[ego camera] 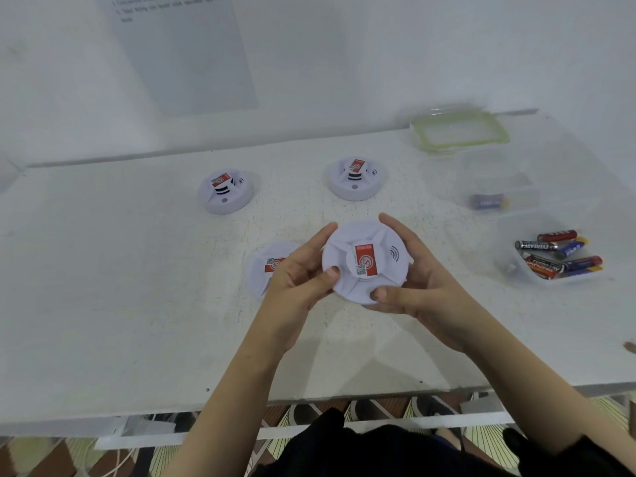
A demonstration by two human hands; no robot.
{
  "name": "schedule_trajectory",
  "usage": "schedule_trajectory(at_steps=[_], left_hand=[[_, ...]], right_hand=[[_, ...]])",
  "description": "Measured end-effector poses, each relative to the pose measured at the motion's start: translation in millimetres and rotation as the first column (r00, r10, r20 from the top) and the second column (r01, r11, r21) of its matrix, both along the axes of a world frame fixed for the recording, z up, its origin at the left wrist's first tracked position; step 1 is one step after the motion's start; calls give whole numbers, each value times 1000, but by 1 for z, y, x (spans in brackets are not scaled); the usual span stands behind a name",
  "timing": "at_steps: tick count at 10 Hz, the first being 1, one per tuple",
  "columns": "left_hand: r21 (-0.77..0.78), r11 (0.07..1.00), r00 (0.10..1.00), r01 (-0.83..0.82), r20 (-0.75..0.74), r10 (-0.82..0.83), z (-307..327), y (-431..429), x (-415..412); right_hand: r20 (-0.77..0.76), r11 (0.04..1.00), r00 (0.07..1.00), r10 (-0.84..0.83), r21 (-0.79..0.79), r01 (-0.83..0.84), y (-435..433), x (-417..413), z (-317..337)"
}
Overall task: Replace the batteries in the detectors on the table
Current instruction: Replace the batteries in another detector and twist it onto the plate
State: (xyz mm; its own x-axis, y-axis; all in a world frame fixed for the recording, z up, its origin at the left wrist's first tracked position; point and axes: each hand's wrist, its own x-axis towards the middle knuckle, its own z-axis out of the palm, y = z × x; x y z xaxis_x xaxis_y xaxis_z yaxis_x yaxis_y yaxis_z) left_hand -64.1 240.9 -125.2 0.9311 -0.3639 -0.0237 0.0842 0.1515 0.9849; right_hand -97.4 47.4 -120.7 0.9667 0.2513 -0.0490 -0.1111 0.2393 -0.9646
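Detector, round white plastic, held by left hand and right hand.

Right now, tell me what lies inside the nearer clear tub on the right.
The tub holds a heap of loose batteries, red, black and blue. They overlap, so lower ones are partly covered; the count is unsure.

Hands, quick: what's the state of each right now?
Left hand: grips the detector by its left rim.
Right hand: grips the same detector's right rim.
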Motion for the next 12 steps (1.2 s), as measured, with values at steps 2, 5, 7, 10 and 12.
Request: schedule_trajectory(at_steps=[2, 5, 7, 10, 12], left_hand=[[80, 996, 998, 49, 35, -52, 2, 3, -1], [133, 989, 996, 63, 48, -70, 2, 3, -5], [148, 987, 996, 63, 59, -73, 0, 4, -5], [152, 986, 996, 61, 53, -69, 1, 4, -6], [152, 986, 996, 64, 46, -71, 1, 4, -6]], right_hand=[[-10, 1000, 1000, 16, -20, -16, -2, 0, -3], [-13, 1000, 1000, 16, -11, -16, -3, 0, -6], [0, 999, 1000, 21, -28, -21, -2, -1, -5], [2, 999, 1000, 30, -21, -30, -2, -2, -3], [3, 1000, 1000, 25, -6, -25, -2, -4, -3]])
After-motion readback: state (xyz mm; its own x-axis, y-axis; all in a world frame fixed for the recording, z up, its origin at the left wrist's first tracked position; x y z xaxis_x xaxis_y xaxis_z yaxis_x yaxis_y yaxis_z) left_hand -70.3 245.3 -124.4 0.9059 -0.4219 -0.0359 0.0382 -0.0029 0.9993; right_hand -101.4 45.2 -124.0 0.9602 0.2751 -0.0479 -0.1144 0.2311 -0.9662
